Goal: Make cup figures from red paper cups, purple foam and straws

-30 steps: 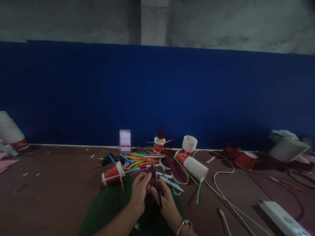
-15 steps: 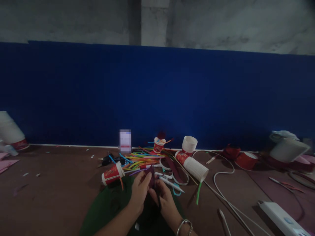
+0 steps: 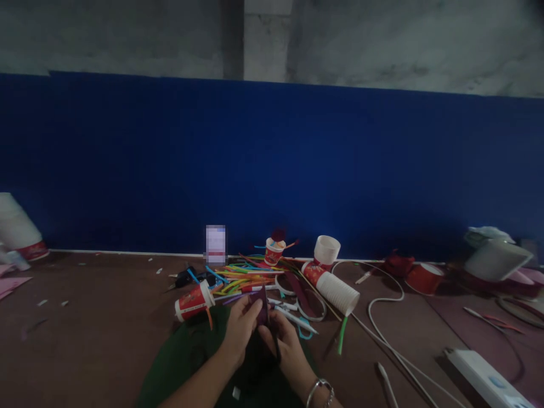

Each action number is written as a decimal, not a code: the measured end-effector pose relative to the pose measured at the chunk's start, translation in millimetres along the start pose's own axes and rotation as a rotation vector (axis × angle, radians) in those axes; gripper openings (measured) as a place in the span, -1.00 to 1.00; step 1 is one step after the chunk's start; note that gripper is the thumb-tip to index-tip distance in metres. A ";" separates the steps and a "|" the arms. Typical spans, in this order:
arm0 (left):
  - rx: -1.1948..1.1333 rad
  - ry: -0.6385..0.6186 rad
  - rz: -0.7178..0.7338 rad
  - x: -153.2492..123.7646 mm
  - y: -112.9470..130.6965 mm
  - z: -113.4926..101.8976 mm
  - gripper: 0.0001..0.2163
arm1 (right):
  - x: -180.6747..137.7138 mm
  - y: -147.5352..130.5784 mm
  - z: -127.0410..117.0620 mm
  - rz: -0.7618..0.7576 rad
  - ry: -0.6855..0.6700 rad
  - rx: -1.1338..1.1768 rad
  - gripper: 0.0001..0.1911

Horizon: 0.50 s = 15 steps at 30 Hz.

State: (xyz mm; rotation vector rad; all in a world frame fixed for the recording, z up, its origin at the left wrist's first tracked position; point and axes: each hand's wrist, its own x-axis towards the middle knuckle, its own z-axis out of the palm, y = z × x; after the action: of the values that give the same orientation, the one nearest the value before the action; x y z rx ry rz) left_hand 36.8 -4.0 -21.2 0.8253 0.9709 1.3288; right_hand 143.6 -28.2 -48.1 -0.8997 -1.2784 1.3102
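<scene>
Low in the middle of the view, my left hand and my right hand meet over a green sheet. Both pinch a small dark purple piece of paper that stands up between the fingers. A thin dark strip hangs from it beside my right thumb. A bracelet sits on my right wrist. Just beyond the hands lies a heap of coloured strips and a red paper cup on its side.
The brown table runs to a blue wall. A stack of white cups lies right of the hands, a white cable and a white power strip further right. More cups stand at both far edges.
My hands have barely shifted; the fingers worked the purple piece slightly, and it stays between them.
</scene>
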 end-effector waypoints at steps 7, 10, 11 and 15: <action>0.073 0.057 0.032 1.4 -0.8 -1.4 -0.69 | 0.7 8.6 -1.8 0.041 0.003 0.005 -0.66; 0.132 0.026 0.052 2.9 -5.5 -4.0 -0.68 | 0.0 3.3 0.4 0.012 0.025 0.013 -0.65; 0.152 0.013 0.056 3.6 -6.9 -4.8 -0.67 | 0.0 1.1 1.0 -0.002 0.030 0.014 -0.65; 0.173 -0.012 0.059 5.6 -7.8 -6.0 -0.67 | 0.5 -2.7 1.1 -0.017 0.041 0.012 -0.64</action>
State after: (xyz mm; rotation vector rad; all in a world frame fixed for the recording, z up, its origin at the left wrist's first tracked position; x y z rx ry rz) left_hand 34.3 0.6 -31.2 0.9997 1.0700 1.3012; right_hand 142.9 -28.3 -45.2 -0.9010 -1.2431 1.2787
